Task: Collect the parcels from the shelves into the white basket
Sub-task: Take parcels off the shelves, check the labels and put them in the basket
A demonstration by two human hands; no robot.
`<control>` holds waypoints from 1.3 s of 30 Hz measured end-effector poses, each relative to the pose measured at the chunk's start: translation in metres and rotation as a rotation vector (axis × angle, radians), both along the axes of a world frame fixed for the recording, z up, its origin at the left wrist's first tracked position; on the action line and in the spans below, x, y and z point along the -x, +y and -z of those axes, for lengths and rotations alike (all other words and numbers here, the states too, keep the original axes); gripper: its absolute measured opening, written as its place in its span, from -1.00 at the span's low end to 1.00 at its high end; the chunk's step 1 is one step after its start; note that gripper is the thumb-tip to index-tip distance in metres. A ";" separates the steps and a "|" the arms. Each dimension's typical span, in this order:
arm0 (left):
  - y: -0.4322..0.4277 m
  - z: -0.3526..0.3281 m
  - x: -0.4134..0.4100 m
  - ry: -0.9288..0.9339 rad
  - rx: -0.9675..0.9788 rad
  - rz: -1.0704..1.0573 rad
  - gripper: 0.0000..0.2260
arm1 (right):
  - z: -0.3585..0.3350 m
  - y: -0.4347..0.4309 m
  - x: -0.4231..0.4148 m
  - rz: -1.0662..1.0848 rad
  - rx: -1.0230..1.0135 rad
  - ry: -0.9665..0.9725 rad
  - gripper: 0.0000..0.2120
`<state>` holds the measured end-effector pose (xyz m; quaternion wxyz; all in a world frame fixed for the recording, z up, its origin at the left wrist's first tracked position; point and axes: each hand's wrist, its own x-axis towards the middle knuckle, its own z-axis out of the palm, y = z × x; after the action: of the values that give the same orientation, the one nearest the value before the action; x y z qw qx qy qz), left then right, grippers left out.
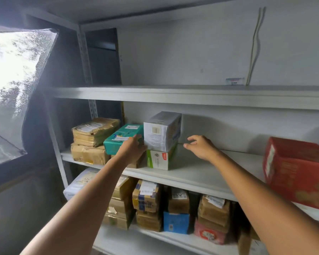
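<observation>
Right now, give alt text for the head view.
Two bare hands reach for a white box stacked on a green box on the middle shelf: left hand at its left side by a teal box, right hand open beside its right. Brown parcels sit below.

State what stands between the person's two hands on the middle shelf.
A white box stacked on a green-and-white box, between the left hand and the right hand; seen in the head view.

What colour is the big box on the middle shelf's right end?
The box is red; head view.
</observation>
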<state>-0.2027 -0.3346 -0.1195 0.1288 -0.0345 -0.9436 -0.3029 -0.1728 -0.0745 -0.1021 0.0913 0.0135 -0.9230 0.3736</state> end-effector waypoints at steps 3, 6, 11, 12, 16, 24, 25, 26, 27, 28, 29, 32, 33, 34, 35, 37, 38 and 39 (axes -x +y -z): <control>0.000 -0.002 0.034 0.031 -0.149 -0.008 -0.51 | -0.002 -0.029 0.036 0.023 0.172 0.036 -0.53; 0.004 -0.001 0.060 0.024 -0.282 0.037 -0.50 | 0.000 -0.050 0.066 0.075 0.346 0.053 -0.49; 0.011 0.001 0.090 -0.053 -0.503 0.182 -0.49 | -0.003 -0.066 0.104 0.116 0.636 0.005 -0.55; 0.012 0.001 0.094 -0.069 -0.530 0.185 -0.47 | -0.004 -0.068 0.109 0.114 0.673 -0.026 -0.57; 0.016 0.002 0.100 -0.093 -0.594 0.182 -0.42 | -0.002 -0.075 0.125 0.062 0.784 -0.110 -0.71; 0.027 -0.002 0.074 -0.011 -0.658 0.223 -0.55 | -0.003 -0.066 0.112 -0.026 0.871 -0.060 -0.76; 0.030 -0.004 0.067 0.001 -0.661 0.226 -0.51 | -0.006 -0.062 0.105 -0.048 0.871 -0.046 -0.77; 0.034 -0.007 0.057 0.005 -0.678 0.217 -0.47 | -0.008 -0.058 0.096 -0.072 0.868 -0.032 -0.79; 0.038 -0.010 0.046 -0.007 -0.719 0.200 -0.44 | -0.011 -0.053 0.086 -0.099 0.863 -0.021 -0.83; 0.042 -0.013 0.034 -0.030 -0.779 0.193 -0.45 | -0.013 -0.047 0.075 -0.129 0.858 -0.010 -0.86; 0.048 -0.014 0.022 -0.051 -0.837 0.204 -0.53 | -0.014 -0.040 0.062 -0.162 0.853 -0.001 -0.88; 0.064 -0.013 -0.019 -0.095 -0.944 0.213 -0.71 | -0.009 -0.016 0.020 -0.276 0.836 0.004 -0.85; 0.069 -0.011 -0.033 -0.110 -0.969 0.191 -0.67 | -0.004 -0.007 0.007 -0.310 0.838 -0.008 -0.82; 0.075 -0.007 -0.046 -0.113 -0.983 0.166 -0.64 | 0.002 0.001 -0.006 -0.343 0.842 -0.028 -0.78; 0.080 -0.003 -0.059 -0.103 -0.996 0.144 -0.63 | 0.009 0.008 -0.018 -0.373 0.846 -0.053 -0.71; 0.086 0.006 -0.083 -0.075 -1.008 0.089 -0.61 | 0.025 0.018 -0.036 -0.425 0.845 -0.099 -0.54; 0.088 0.011 -0.096 -0.066 -1.006 0.046 -0.58 | 0.033 0.020 -0.043 -0.445 0.836 -0.121 -0.47; 0.089 0.016 -0.108 -0.061 -1.008 0.008 -0.53 | 0.040 0.020 -0.049 -0.461 0.831 -0.145 -0.41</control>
<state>-0.0952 -0.2459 -0.1358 0.1007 0.0373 -0.6832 -0.7223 -0.1236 -0.0548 -0.1424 -0.0610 0.1542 -0.6724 0.7214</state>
